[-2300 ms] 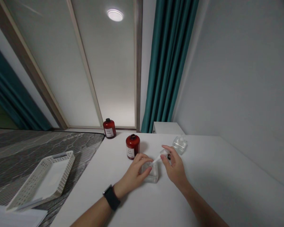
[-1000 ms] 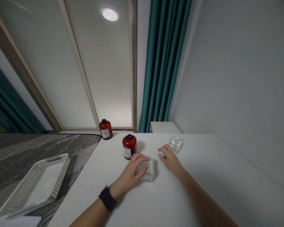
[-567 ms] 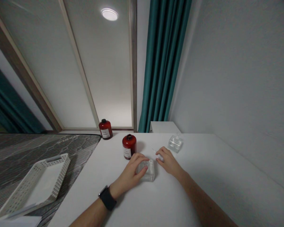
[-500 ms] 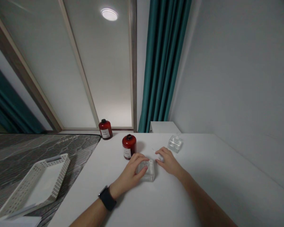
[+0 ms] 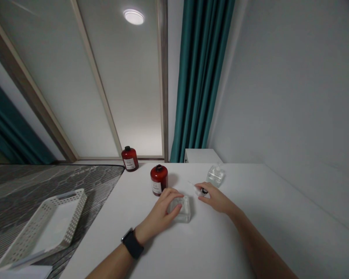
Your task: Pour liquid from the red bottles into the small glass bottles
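Observation:
My left hand (image 5: 163,212), with a dark watch on its wrist, curls its thumb and fingers round a square clear glass bottle (image 5: 185,214) standing on the white table. To the right of it, the fingers of my right hand (image 5: 214,197) close on a small clear piece with a black part (image 5: 204,191); a thin pale stem seems to point from it toward the back left. Its exact kind is hard to make out. Just behind my left fingers stands a dark red bottle (image 5: 159,179) with a white label. A second clear glass bottle (image 5: 216,175) is behind my right hand.
Another red bottle (image 5: 130,159) with a black top stands at the table's back left corner. Left of the white table (image 5: 174,255), a white perforated basket (image 5: 40,228) rests lower down on a grey patterned surface. A white cabinet (image 5: 203,155) and green curtain (image 5: 203,85) are behind.
My right hand has drawn slightly to the right, away from the glass bottle, and the black part between its fingers now shows. The left hand stays on the bottle.

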The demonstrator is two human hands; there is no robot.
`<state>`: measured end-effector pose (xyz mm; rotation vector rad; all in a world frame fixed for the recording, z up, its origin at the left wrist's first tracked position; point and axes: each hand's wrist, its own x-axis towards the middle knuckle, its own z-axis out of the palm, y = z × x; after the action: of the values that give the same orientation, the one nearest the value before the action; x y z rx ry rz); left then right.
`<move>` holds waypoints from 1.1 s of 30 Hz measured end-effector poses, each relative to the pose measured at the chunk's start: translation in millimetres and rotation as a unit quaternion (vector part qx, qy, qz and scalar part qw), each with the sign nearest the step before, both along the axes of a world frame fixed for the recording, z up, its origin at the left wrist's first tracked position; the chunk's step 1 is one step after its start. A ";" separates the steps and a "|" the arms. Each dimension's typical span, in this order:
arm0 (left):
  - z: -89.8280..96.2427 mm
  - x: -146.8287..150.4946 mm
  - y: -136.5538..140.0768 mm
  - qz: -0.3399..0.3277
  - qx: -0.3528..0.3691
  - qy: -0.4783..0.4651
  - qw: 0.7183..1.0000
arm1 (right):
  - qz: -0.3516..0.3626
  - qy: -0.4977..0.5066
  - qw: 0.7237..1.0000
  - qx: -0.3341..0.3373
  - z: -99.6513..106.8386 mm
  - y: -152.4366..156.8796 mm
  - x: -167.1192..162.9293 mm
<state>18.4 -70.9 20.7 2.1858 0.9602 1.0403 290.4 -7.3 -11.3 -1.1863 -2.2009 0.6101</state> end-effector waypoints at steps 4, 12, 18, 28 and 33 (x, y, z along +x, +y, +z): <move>0.1 -0.5 -0.2 0.000 0.004 -0.002 1.000 | -0.040 0.003 0.999 0.037 -11.0 7.3 -8.1; -1.3 0.3 0.3 0.004 0.010 -0.003 1.000 | -0.072 0.001 0.994 0.088 -20.3 13.8 -15.2; -2.7 -0.7 0.2 0.003 0.026 0.001 1.000 | -0.084 0.013 0.988 0.129 -8.7 4.7 -16.3; -2.6 -6.1 -0.5 0.062 0.161 -0.044 0.984 | -0.020 0.169 0.982 0.080 18.7 -37.5 -60.5; 1.7 -24.5 10.0 0.255 0.236 -0.113 0.931 | 0.032 0.145 0.989 -0.023 15.9 -48.9 -76.0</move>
<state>-6.1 -61.0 22.4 2.1428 1.3103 1.8932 214.4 -56.2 4.7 -0.9836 -1.9925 0.8092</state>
